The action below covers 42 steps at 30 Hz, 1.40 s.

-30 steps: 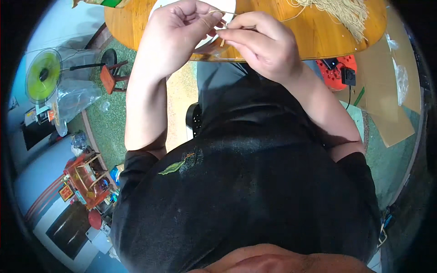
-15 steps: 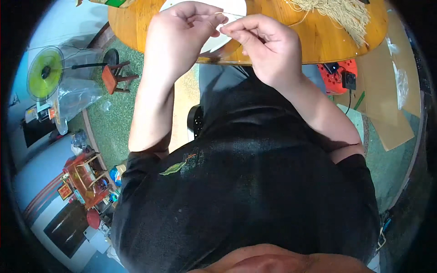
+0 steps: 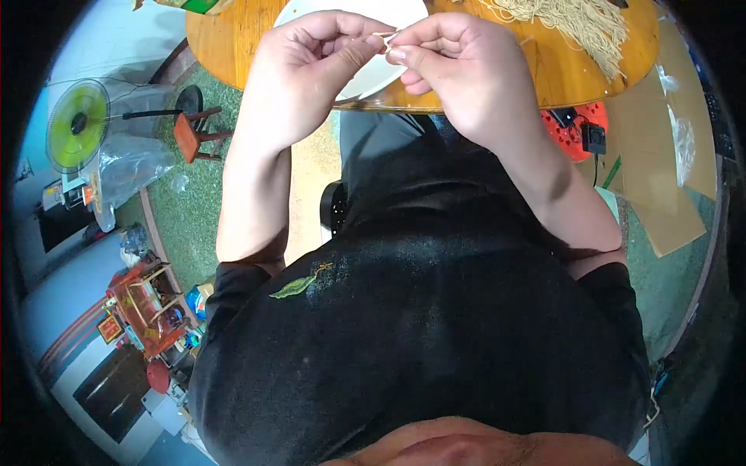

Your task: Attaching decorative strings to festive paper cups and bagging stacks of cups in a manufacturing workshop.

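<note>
My left hand (image 3: 299, 81) and my right hand (image 3: 478, 78) meet above a white plate (image 3: 369, 84) at the near edge of the wooden table (image 3: 221, 50). Thumb and fingers of each hand pinch a thin cream cord (image 3: 386, 35) where the fingertips come together. Most of the cord is covered by the fingers, so its exact shape there cannot be made out. To the right on the table lies a loose bundle of matching cream cords (image 3: 587, 35), its ends fanned toward the table's edge.
A green fan (image 3: 78, 124) and a small wooden stool (image 3: 198, 136) stand at the left. Right of my legs are a red perforated seat (image 3: 594, 116) with a black boxy device (image 3: 594, 138) and flattened cardboard (image 3: 668, 210). A red-orange shelf (image 3: 148, 311) holds clutter farther left.
My hands have drawn closer together at the fingertips and shifted slightly down. The right hand has turned a little, and its fingers now meet the left ones at the cord.
</note>
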Tool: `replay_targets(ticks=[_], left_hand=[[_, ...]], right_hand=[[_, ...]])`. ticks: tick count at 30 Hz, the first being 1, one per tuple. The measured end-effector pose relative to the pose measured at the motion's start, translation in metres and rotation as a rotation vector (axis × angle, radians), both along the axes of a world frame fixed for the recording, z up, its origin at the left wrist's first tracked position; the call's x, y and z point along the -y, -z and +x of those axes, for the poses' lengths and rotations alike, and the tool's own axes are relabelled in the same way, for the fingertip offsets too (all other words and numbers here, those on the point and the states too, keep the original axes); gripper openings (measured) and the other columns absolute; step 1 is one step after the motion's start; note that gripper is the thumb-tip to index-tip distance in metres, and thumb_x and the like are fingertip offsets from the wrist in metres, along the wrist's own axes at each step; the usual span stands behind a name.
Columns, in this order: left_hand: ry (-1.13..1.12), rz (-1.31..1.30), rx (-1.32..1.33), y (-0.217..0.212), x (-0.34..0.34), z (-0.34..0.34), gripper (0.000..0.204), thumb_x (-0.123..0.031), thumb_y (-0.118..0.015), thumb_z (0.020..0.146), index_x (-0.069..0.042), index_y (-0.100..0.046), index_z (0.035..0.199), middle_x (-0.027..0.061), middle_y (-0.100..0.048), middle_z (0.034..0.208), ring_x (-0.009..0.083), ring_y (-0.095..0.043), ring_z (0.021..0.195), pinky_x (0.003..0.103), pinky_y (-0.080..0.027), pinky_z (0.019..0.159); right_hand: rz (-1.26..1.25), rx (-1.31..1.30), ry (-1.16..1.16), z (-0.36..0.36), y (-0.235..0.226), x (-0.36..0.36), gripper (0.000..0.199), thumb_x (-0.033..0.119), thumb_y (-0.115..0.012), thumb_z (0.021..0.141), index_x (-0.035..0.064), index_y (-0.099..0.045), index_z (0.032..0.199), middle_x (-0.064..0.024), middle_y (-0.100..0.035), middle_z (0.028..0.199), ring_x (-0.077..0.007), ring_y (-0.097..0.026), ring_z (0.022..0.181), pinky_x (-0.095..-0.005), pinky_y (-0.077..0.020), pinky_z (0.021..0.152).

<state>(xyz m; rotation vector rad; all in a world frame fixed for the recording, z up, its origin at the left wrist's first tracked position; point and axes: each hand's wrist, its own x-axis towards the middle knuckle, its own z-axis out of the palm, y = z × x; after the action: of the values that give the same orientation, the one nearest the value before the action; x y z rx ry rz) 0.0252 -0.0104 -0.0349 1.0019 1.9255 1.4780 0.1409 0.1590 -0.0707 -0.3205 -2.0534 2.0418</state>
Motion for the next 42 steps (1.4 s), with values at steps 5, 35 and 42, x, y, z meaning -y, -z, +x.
replay_targets(ticks=[5,35,42], left_hand=[[0.016,0.059,-0.216,0.012,-0.001,-0.002,0.019,0.001,-0.068,0.099,0.005,-0.073,0.117,0.0064,-0.073,0.102,0.0119,-0.067,0.093,0.026,-0.053,0.084],[0.041,0.019,0.027,0.019,0.000,-0.010,0.013,-0.001,-0.069,0.100,0.003,-0.069,0.112,0.0052,-0.075,0.103,0.0089,-0.069,0.095,0.023,-0.056,0.085],[0.015,0.021,-0.116,0.020,0.001,-0.010,0.014,-0.003,-0.069,0.101,0.005,-0.069,0.112,0.0063,-0.074,0.104,0.0100,-0.070,0.096,0.024,-0.056,0.088]], right_hand=[[-0.099,0.246,-0.016,0.000,-0.039,-0.002,0.011,0.005,-0.069,0.097,-0.0055,-0.069,0.101,-0.0102,-0.072,0.084,-0.0173,-0.071,0.077,-0.0297,-0.0578,0.069],[-0.016,-0.664,-0.319,-0.007,0.008,-0.023,0.018,0.001,-0.061,0.101,-0.0138,-0.066,0.109,-0.0140,-0.074,0.094,-0.0171,-0.073,0.082,-0.0290,-0.0627,0.079],[-0.186,0.072,-0.266,-0.003,-0.020,-0.023,0.020,0.005,-0.066,0.100,-0.0123,-0.069,0.110,-0.0139,-0.075,0.094,-0.0162,-0.073,0.081,-0.0268,-0.0616,0.077]])
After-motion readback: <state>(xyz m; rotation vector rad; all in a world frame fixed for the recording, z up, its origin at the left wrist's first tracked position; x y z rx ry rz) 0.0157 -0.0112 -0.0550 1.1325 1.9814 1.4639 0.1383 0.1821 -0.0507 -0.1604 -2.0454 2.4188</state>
